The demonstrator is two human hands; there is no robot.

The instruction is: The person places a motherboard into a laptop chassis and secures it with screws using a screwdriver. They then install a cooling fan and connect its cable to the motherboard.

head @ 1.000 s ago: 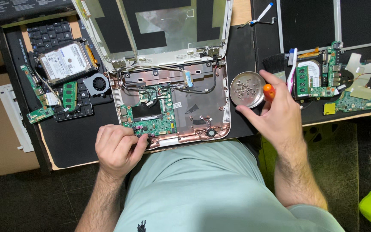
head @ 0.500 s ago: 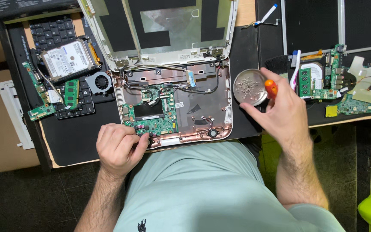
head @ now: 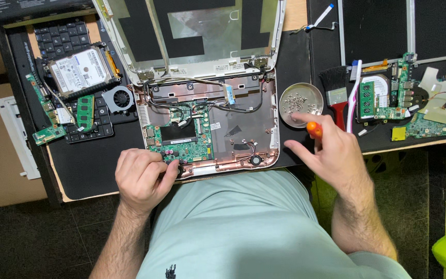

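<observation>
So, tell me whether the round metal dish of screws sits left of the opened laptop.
No, the metal dish sits right of the laptop, by the right hand.

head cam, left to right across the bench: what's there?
White plastic strip → hard drive → small cooling fan → open laptop base with its green board → round metal screw dish → red-handled brush → loose green boards.

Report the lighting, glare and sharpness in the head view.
Head view: even overhead light, soft shadows; glare on the silvery lid panel and the round metal dish; laptop base sharp; both hands, left hand and right hand, crisp.
</observation>
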